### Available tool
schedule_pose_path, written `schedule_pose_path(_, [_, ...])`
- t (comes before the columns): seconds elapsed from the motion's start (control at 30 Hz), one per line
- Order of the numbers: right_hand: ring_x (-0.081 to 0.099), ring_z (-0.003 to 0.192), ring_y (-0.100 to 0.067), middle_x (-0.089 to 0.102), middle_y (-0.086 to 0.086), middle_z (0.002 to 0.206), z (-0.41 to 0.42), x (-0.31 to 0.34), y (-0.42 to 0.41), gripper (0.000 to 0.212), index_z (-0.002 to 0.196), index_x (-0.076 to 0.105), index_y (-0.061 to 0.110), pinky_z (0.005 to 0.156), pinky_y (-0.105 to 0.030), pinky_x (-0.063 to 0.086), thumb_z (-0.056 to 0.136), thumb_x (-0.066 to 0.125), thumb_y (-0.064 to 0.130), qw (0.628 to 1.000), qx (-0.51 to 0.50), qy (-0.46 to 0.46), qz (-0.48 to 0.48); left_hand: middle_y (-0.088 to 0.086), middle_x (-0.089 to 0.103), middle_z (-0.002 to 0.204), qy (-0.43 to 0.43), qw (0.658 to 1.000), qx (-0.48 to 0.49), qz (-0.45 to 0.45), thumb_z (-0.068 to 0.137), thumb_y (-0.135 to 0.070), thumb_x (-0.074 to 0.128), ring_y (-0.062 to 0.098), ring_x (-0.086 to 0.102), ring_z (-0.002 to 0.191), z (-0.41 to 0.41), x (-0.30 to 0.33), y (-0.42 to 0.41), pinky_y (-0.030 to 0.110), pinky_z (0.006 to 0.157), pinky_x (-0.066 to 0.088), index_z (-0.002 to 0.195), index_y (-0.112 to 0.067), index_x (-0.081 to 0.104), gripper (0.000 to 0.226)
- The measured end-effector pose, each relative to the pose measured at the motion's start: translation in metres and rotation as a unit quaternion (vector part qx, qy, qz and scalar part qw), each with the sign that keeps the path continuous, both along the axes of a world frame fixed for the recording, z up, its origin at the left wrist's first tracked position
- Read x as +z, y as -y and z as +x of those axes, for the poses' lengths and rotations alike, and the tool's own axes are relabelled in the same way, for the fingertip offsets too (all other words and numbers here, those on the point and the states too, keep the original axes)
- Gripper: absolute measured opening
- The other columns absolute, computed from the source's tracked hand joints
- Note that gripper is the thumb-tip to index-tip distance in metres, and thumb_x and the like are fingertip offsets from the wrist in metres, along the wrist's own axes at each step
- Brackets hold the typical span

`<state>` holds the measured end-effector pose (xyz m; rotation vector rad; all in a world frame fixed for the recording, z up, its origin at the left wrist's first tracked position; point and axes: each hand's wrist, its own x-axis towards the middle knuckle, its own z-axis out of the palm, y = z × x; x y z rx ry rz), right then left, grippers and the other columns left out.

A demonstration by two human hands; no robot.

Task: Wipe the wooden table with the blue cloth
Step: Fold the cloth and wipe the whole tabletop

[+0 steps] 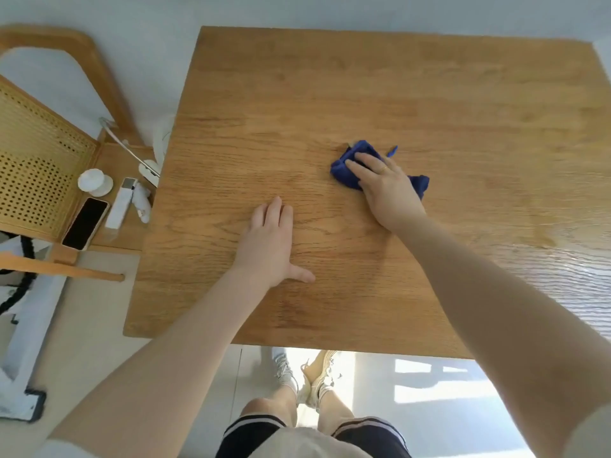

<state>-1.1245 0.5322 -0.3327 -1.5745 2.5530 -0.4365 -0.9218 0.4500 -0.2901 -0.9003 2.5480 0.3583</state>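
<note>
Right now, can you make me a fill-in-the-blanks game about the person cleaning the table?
1. The right hand presses a cloth whose colour is ____.
2. The left hand lies flat on the wooden table, and its fingers hold ____.
3. The phone lies on the chair, to the ____ of the table.

Missing words: blue; nothing; left

Pale tiled floor [99,312] with sunlit patches [426,381] — cane-backed wooden chair [39,166] at left, against white wall [132,14]
</note>
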Motion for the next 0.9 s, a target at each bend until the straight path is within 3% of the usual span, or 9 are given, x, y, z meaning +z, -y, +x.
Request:
schedule_pose_path(0.1, [0.04,0.125,-0.046,0.051,-0.016,0.135,0.025,0.007,-0.011,0.038,0.128,0.054,0.008,0.104,-0.053,0.035,0.091,0.048,0.004,1.0,-0.001,-0.003,-0.016,0.01,-0.005,0.157,0.011,1.0,-0.017,-0.004,0.061,-0.068,0.068,0.031,0.001,0.144,-0.001,0.005,-0.001,0.044,0.115,0.014,0.149,-0.011,0.001,0.124])
schedule_pose_path(0.27, [0.051,0.117,-0.039,0.057,-0.013,0.128,0.091,0.004,-0.054,0.038,0.123,0.059,0.01,0.099,-0.046,0.041,0.085,0.056,0.005,0.994,0.106,-0.001,-0.03,0.01,0.013,0.154,-0.043,0.999,-0.017,0.004,0.067,-0.065,0.066,0.029,0.015,0.14,-0.008,0.012,0.011,0.041,0.112,0.021,0.148,-0.013,0.012,0.11])
schedule_pose_path(0.33, [0.053,0.115,-0.039,0.058,-0.012,0.127,0.093,0.002,-0.054,0.04,0.122,0.059,0.011,0.097,-0.046,0.044,0.083,0.059,0.003,0.991,0.131,0.005,-0.019,0.009,0.003,0.156,-0.048,0.998,-0.034,0.003,0.066,-0.064,0.068,0.03,0.009,0.142,-0.012,0.012,0.019,0.042,0.114,0.017,0.149,-0.015,0.006,0.114])
schedule_pose_path(0.4, [0.056,0.111,-0.039,0.06,-0.012,0.125,0.078,0.001,-0.042,0.036,0.12,0.061,0.011,0.096,-0.044,0.044,0.087,0.048,0.011,0.99,0.14,0.0,-0.024,0.008,-0.012,0.157,-0.038,0.998,-0.056,-0.006,0.067,-0.063,0.068,0.028,-0.001,0.144,-0.018,0.01,0.025,0.04,0.116,0.009,0.149,-0.013,0.001,0.117])
schedule_pose_path(0.53, [0.054,0.111,-0.04,0.059,-0.012,0.127,0.031,0.001,0.001,0.037,0.122,0.06,0.008,0.099,-0.043,0.039,0.09,0.042,0.015,0.997,0.06,-0.015,-0.051,0.007,-0.014,0.157,-0.067,0.995,-0.069,0.032,0.069,-0.067,0.063,0.021,-0.007,0.145,-0.034,0.0,0.031,0.035,0.117,0.003,0.149,-0.01,-0.002,0.117])
schedule_pose_path(0.63, [0.035,0.129,-0.036,0.043,-0.004,0.144,-0.013,0.007,0.042,0.038,0.134,0.048,0.015,0.105,-0.039,0.027,0.097,0.041,0.013,0.996,-0.086,0.012,-0.032,0.009,-0.015,0.157,-0.06,0.996,-0.059,0.031,0.065,-0.07,0.062,0.021,-0.008,0.145,-0.041,-0.004,0.027,0.035,0.116,0.001,0.148,-0.008,-0.007,0.124])
schedule_pose_path(0.7, [0.029,0.132,-0.032,0.037,-0.001,0.147,-0.03,0.007,0.055,0.039,0.137,0.044,0.017,0.106,-0.037,0.023,0.098,0.038,0.015,0.991,-0.128,0.026,-0.013,0.011,-0.018,0.155,-0.038,0.997,-0.066,0.016,0.061,-0.072,0.064,0.023,-0.011,0.144,-0.043,-0.006,0.022,0.035,0.116,-0.002,0.147,-0.006,-0.01,0.132])
schedule_pose_path(0.83, [0.041,0.125,-0.036,0.051,-0.007,0.136,0.002,0.004,0.019,0.036,0.127,0.055,0.013,0.103,-0.046,0.036,0.093,0.045,0.015,0.997,-0.063,0.017,-0.042,0.011,-0.021,0.155,-0.028,0.998,-0.053,0.03,0.058,-0.07,0.069,0.023,-0.014,0.144,-0.044,-0.003,0.018,0.033,0.115,-0.003,0.147,-0.006,-0.012,0.136])
schedule_pose_path(0.9, [0.046,0.122,-0.037,0.055,-0.007,0.132,0.029,0.004,-0.017,0.038,0.124,0.058,0.012,0.104,-0.044,0.036,0.09,0.042,0.019,0.998,-0.024,0.024,-0.046,0.011,-0.021,0.155,-0.025,0.998,-0.046,0.038,0.058,-0.067,0.07,0.023,-0.014,0.144,-0.047,0.001,0.016,0.033,0.116,-0.003,0.147,-0.005,-0.012,0.136])
